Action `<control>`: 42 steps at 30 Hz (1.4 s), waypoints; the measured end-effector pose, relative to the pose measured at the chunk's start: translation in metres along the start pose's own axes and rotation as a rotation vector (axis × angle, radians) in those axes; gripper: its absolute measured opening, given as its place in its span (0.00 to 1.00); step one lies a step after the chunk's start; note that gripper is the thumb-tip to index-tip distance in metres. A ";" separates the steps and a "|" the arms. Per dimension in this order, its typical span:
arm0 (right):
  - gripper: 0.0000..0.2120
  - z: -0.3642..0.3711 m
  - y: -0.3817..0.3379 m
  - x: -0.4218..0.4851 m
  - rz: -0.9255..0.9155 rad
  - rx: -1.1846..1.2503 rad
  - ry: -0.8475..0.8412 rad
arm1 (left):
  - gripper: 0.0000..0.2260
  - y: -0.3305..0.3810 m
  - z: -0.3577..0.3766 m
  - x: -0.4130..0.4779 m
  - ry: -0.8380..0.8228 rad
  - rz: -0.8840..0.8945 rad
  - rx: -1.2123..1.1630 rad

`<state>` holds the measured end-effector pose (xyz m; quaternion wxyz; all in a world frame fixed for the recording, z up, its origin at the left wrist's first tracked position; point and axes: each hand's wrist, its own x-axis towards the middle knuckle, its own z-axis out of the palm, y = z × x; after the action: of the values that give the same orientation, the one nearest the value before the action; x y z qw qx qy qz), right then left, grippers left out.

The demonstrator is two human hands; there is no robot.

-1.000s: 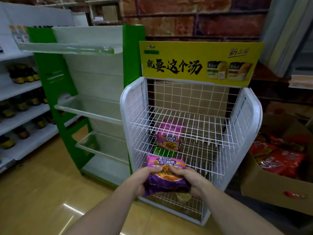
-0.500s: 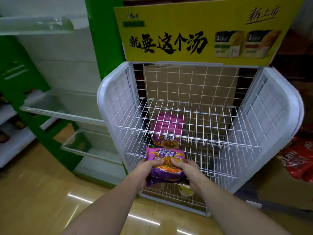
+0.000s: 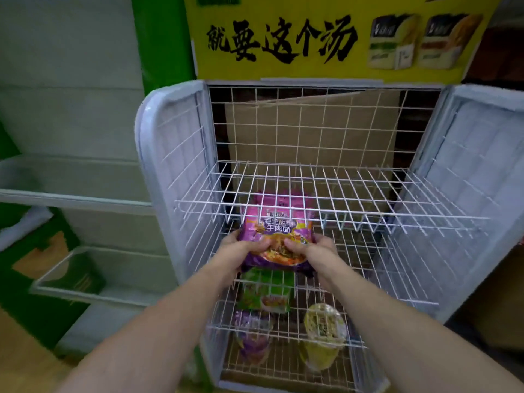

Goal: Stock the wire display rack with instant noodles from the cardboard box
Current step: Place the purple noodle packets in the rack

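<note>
now holding a purple instant noodle packet (image 3: 276, 242) in both hands at the front of the white wire display rack (image 3: 181, 171), just under the front edge of the top wire shelf (image 3: 326, 194). gripping the packet's left edge with the left hand (image 3: 241, 251), fingers wrapped round the edge and thumb pressed across the printed front. gripping the right edge with the right hand (image 3: 317, 249) in the same way. printed face up and toward the camera.

just behind it, through the top shelf's wires, more pink-purple wrapper (image 3: 279, 204); hard to tell whether a second packet or the top of the held one. beneath the hands, seen through shelf wires, a green noodle packet (image 3: 266, 290); unclear which shelf carries it. lower down, toward the bottom of the rack, a purple noodle cup (image 3: 252, 333) at left and a yellow noodle cup (image 3: 323, 333) at right, near each other but apart.

above the rack, a yellow sign (image 3: 312, 70) with black chinese lettering and two pictured packs. behind the back grid, a sheet of brown cardboard (image 3: 312, 131). to the left, green-and-white store shelving (image 3: 71, 194).
</note>
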<state>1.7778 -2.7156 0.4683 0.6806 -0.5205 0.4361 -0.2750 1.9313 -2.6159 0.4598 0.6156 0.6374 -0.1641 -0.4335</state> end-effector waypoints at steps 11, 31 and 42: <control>0.35 -0.017 0.059 0.039 -0.467 -0.314 0.158 | 0.39 -0.050 0.008 0.058 0.181 0.421 0.375; 0.40 -0.003 0.080 0.062 -0.318 -0.702 0.186 | 0.37 -0.066 0.003 0.072 0.269 0.325 0.733; 0.36 -0.009 0.079 0.060 -0.268 -0.742 0.173 | 0.32 -0.069 0.001 0.074 0.232 0.278 0.722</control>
<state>1.7919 -2.7451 0.3745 0.3654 -0.7581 0.4898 -0.2277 1.9507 -2.6583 0.3706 0.4193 0.8291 -0.3198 -0.1858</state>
